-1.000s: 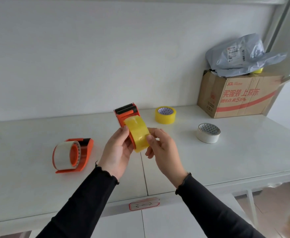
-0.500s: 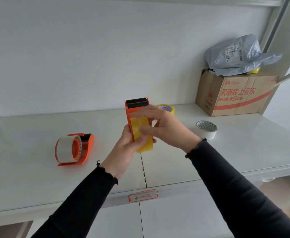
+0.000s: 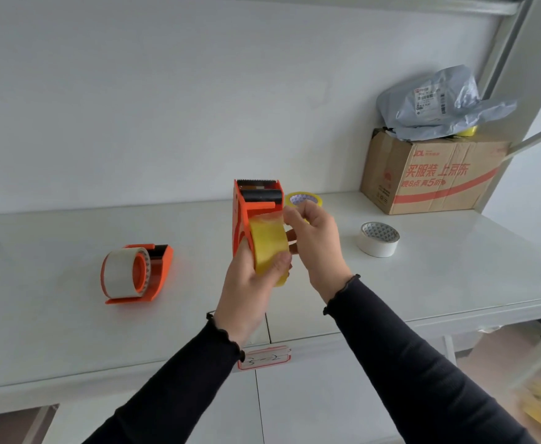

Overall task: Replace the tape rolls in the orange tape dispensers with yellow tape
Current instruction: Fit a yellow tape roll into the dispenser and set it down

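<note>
Upright above the table's (image 3: pixel 70 315) front edge, the orange dispenser (image 3: pixel 241 216) points its toothed blade up; left hand (image 3: pixel 249 290) grips its yellow roll (image 3: pixel 267 241), right hand (image 3: pixel 317 241) pinches the tape end.

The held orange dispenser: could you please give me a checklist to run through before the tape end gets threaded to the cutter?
1. Yellow roll seated in held dispenser: ok.
2. Left hand grip steady on roll and frame: ok.
3. Right hand pinching the tape end: ok.
4. Tape passed under black roller: not ok.
5. Serrated blade clear: ok.
6. Second dispenser refilled with yellow: not ok, pale roll in it.
</note>
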A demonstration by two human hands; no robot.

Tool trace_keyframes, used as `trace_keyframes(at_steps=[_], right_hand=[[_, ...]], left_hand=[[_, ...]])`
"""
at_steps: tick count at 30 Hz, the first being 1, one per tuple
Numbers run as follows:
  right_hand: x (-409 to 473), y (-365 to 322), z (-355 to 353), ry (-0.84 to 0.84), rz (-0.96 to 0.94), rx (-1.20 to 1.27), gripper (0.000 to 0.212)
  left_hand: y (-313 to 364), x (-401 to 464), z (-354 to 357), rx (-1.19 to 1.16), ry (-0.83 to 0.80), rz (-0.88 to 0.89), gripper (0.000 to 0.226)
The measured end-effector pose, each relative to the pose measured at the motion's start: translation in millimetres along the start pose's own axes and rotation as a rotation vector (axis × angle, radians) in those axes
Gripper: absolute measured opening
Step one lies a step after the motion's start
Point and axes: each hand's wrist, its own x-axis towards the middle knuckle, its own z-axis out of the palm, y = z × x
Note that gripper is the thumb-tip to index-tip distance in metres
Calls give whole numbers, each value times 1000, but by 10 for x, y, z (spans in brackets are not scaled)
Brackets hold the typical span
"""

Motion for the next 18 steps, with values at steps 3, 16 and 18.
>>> trace_keyframes(at_steps=[3, 16, 18], right_hand=[[113, 6, -59, 35, 21, -24, 14], [578, -270, -219, -63, -415, -575, 20], [671, -327, -260, -88, -327, -469, 19]], left_hand=[[-63, -61, 12, 93, -39, 22, 42], [43, -172, 3, -64, -231, -232, 40], [37, -208, 21, -52, -262, -268, 42]])
